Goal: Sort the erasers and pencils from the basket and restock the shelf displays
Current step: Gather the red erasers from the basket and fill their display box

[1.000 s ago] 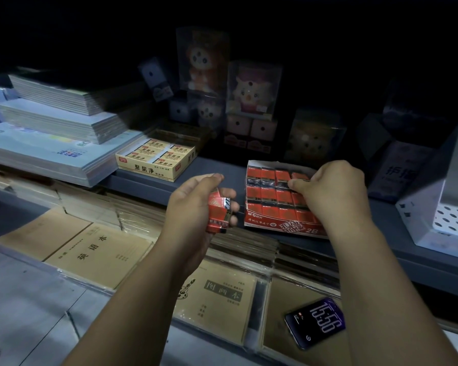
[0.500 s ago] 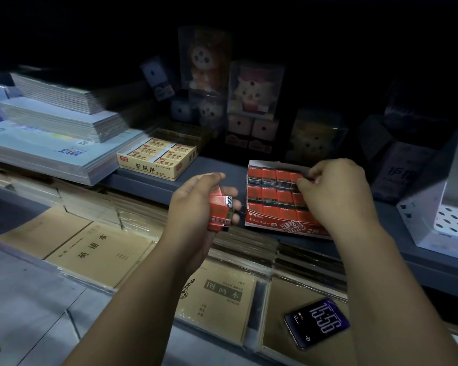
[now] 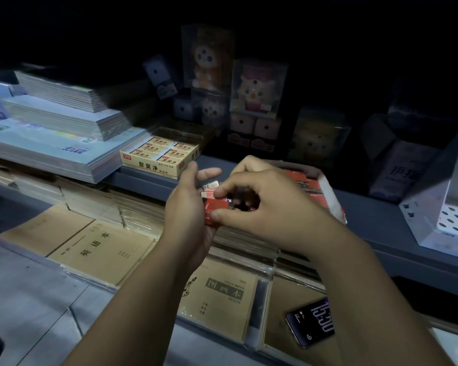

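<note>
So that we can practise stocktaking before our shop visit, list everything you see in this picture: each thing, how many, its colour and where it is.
red erasers: small stack, number unclear, red, between the hands
red eraser tray: one, red and white, on the grey shelf, behind the right hand
yellow eraser box: one, yellow, on the shelf, left of the hands
notebook stacks: three, pale blue-white, far left of the shelf
brown exercise books: several piles, brown, lower tier
phone: one, dark, on the books, lower right
boxed plush toys: several, orange and pink, back of the shelf
white perforated box: one, right edge
left hand: holds the erasers
right hand: pinches the erasers
</note>
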Action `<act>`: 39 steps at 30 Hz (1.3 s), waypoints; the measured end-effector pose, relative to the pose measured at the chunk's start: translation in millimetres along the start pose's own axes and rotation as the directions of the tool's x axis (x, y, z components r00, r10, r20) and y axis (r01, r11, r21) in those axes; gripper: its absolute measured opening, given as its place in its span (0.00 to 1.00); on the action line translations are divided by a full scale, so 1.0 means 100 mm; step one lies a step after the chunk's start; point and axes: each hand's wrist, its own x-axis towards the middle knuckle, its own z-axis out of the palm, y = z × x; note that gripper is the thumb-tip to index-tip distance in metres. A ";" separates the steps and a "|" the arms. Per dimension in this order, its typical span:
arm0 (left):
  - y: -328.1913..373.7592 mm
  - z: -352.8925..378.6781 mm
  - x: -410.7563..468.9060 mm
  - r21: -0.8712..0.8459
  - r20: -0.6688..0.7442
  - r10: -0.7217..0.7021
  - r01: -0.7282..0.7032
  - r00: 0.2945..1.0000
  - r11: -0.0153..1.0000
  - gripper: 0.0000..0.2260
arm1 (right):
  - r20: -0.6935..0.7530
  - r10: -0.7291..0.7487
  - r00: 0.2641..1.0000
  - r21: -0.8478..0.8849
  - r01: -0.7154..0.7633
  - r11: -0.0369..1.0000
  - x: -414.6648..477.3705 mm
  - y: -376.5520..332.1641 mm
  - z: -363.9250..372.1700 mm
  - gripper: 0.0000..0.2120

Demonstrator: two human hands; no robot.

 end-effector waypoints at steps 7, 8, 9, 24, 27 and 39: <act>0.04 -0.02 0.02 -0.058 0.012 -0.005 0.006 1.000 0.998 0.22 | -0.041 -0.053 0.998 0.005 0.053 0.999 0.02 0.01 0.02 0.06; 0.04 -0.02 0.01 -0.052 0.021 -0.008 0.009 1.000 0.999 0.22 | -0.048 -0.051 0.998 0.014 0.052 0.999 0.02 0.02 0.02 0.04; 0.04 -0.02 0.01 -0.040 0.033 -0.010 0.011 0.999 0.999 0.22 | -0.056 -0.039 0.998 0.012 0.040 0.999 0.02 0.03 0.00 0.04; 0.03 0.00 0.04 -0.137 0.119 -0.056 0.072 0.991 0.988 0.12 | -0.511 0.090 0.855 0.083 -0.056 0.995 0.03 0.19 -0.10 0.09; 0.01 -0.01 0.04 -0.103 0.118 -0.060 0.072 0.991 0.992 0.17 | -0.623 0.234 0.746 0.150 -0.180 0.972 0.00 0.45 -0.33 0.08; 0.03 0.03 0.01 -0.118 0.124 -0.045 0.060 0.991 0.991 0.17 | -0.676 0.200 0.709 -0.160 -0.407 0.899 -0.10 0.84 -0.51 0.05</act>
